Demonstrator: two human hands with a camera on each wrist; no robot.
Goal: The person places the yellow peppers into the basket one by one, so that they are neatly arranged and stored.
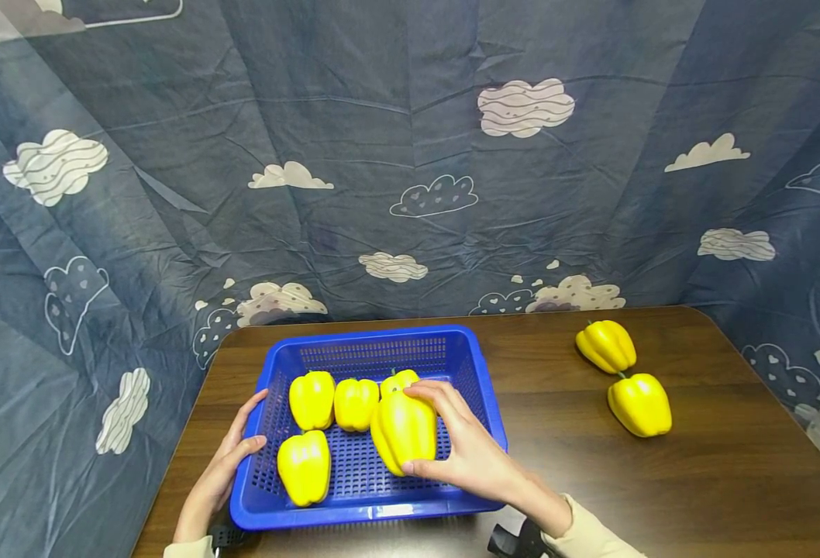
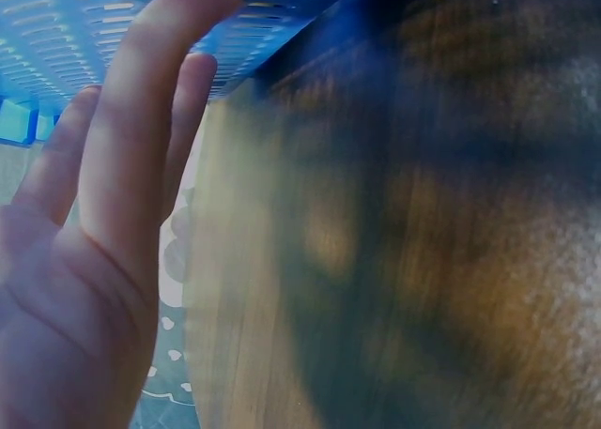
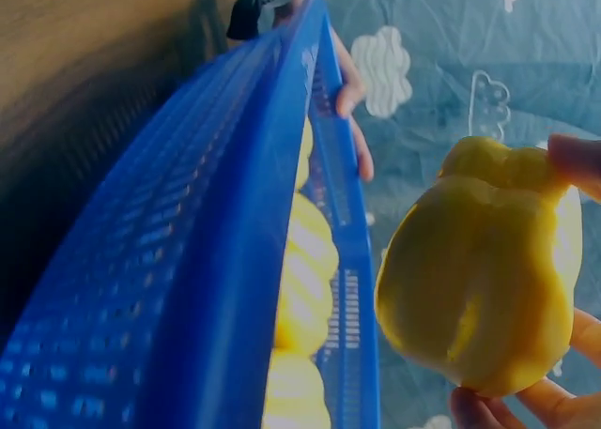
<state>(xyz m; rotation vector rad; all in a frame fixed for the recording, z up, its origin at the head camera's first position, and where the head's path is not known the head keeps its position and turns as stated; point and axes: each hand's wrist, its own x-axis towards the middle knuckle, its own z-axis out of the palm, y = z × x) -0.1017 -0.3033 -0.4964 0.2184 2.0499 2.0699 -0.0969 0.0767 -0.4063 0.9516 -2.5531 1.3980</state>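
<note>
1. Yellow bell pepper is pinched by the right hand over the blue plastic basket.
2. Left hand, fingers spread, touches the basket's left side.
3. Four other peppers lie inside; two more peppers rest on the wooden table.

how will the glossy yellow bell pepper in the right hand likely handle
The glossy yellow bell pepper looks firm: the right hand pinches it without a visible dent. Its shiny skin may prove slippery. Its rounded, lobed sides suggest it could rock or roll unevenly.
</note>
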